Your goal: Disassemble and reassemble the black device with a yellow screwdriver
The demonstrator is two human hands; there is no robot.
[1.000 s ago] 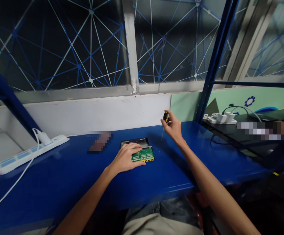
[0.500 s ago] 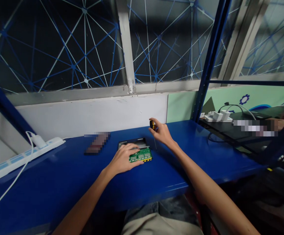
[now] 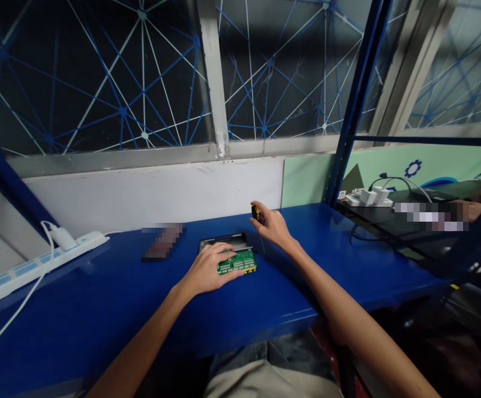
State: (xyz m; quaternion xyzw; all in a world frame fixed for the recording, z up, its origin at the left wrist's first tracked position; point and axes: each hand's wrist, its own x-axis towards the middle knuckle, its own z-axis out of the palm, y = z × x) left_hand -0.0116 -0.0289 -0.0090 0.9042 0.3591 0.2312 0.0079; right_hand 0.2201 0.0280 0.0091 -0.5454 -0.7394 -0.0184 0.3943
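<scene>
A green circuit board (image 3: 240, 261) with yellow connectors along its front edge lies on a dark tray-like case (image 3: 223, 242) on the blue table (image 3: 99, 298). My left hand (image 3: 209, 269) lies flat on the board's left part, fingers spread over it. My right hand (image 3: 274, 226) is closed round a small screwdriver (image 3: 257, 214) with a black and yellow handle. It holds the tool upright just right of the board, with the thin shaft pointing down to the table beside the board's right edge.
A white power strip (image 3: 37, 260) with a plugged charger and cable lies at the far left. A blurred dark object (image 3: 163, 241) sits behind the board. To the right, past a blue post (image 3: 350, 110), another desk holds chargers (image 3: 368, 196); another person's arm (image 3: 472, 210) rests there.
My right hand has carried the screwdriver left and down, from well right of the board to close beside its right edge. My left hand stays on the board.
</scene>
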